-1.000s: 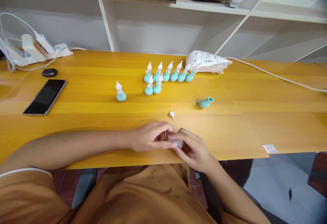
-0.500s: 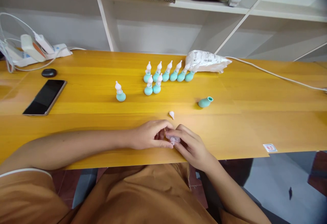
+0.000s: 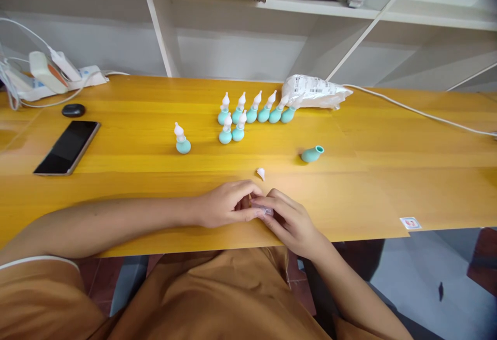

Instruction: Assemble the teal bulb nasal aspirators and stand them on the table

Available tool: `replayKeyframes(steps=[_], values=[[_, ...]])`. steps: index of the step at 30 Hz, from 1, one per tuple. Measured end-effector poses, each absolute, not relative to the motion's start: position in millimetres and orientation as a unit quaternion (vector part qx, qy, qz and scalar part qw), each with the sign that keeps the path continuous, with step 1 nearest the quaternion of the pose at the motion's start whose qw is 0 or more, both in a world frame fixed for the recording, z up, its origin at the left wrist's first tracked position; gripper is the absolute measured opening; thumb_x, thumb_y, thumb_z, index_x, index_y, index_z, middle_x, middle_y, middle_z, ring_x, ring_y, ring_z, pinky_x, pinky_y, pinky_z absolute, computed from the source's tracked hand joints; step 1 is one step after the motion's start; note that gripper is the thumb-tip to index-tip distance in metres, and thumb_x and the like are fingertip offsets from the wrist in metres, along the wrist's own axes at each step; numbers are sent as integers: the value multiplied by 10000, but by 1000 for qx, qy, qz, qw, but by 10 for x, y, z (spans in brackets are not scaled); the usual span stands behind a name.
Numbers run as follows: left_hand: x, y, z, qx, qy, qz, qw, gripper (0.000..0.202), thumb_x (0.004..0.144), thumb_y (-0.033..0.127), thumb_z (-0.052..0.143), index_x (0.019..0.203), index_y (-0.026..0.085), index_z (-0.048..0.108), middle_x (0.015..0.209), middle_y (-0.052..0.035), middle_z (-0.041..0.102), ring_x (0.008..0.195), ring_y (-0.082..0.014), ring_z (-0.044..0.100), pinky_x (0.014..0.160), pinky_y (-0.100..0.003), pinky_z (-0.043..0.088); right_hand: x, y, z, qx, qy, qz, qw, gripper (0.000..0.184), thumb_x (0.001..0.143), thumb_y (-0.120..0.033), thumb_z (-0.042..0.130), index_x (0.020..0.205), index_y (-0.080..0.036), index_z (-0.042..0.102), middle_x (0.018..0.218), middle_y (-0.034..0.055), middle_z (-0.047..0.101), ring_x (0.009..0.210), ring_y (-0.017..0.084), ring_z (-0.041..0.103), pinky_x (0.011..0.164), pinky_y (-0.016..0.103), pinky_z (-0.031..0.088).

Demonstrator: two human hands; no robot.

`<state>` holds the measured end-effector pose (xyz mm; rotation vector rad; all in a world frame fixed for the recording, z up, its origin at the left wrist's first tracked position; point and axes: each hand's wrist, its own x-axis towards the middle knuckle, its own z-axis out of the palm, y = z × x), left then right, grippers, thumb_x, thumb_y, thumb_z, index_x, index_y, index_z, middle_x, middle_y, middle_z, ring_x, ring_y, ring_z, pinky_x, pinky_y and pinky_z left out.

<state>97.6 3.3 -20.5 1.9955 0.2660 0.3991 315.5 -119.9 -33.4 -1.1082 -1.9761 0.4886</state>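
Near the table's front edge, my left hand (image 3: 232,204) and my right hand (image 3: 289,221) meet around a small clear plastic piece (image 3: 266,209). Fingers of both hands close on it and cover much of it. Just beyond the fingertips lies a small pale pink-white tip (image 3: 261,174). Farther to the right, a teal rubber bulb (image 3: 312,154) rests on its side with its mouth uncovered. Several assembled nasal aspirators, teal bulbs with whitish tips, stand toward the back; one front aspirator (image 3: 225,132) is among them. A separate aspirator (image 3: 182,139) stands to the left.
A phone (image 3: 67,148) and a black oval case (image 3: 73,110) lie at the left, before a power strip (image 3: 93,74) with cables. A white plastic bag (image 3: 314,92) sits at the back. A sticker (image 3: 410,223) marks the front edge. White shelves (image 3: 240,55) rise behind the table.
My left thumb has moved slightly up and over the clear plastic piece, covering its small round end. The other things on the table stay where they were.
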Motion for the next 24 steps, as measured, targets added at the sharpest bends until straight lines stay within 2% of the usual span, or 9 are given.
replayKeyframes(steps=[7, 14, 18, 24], values=[[954, -25, -205, 822, 131, 194, 520, 235, 1026, 385, 732, 1136, 210, 620, 991, -10, 661, 761, -125, 622, 703, -256, 549, 3160, -1204, -338, -441, -781, 195, 398, 340, 1112, -158, 626, 1434, -260, 663, 954, 20, 624, 742, 157, 619, 661, 282, 555], [947, -58, -185, 843, 86, 270, 457, 137, 1042, 301, 713, 1114, 204, 649, 1093, -70, 662, 905, -162, 648, 799, -286, 583, 3169, -1204, -370, -444, -784, 193, 389, 284, 1113, -176, 640, 1386, -242, 679, 944, 19, 623, 750, 155, 620, 670, 280, 530], [961, -36, -176, 830, 79, 266, 484, 134, 1036, 284, 722, 1089, 201, 631, 1085, -58, 640, 883, -150, 641, 782, -281, 583, 3164, -1203, -367, -445, -785, 186, 389, 273, 1121, -186, 633, 1384, -242, 679, 924, 14, 612, 729, 153, 606, 655, 279, 523], [974, -16, -188, 802, 101, 230, 542, 216, 1024, 356, 755, 1097, 209, 615, 1079, -31, 610, 801, -122, 625, 712, -271, 579, 3161, -1207, -354, -448, -786, 182, 386, 260, 1122, -195, 636, 1372, -244, 687, 913, 11, 611, 708, 150, 604, 642, 279, 523]])
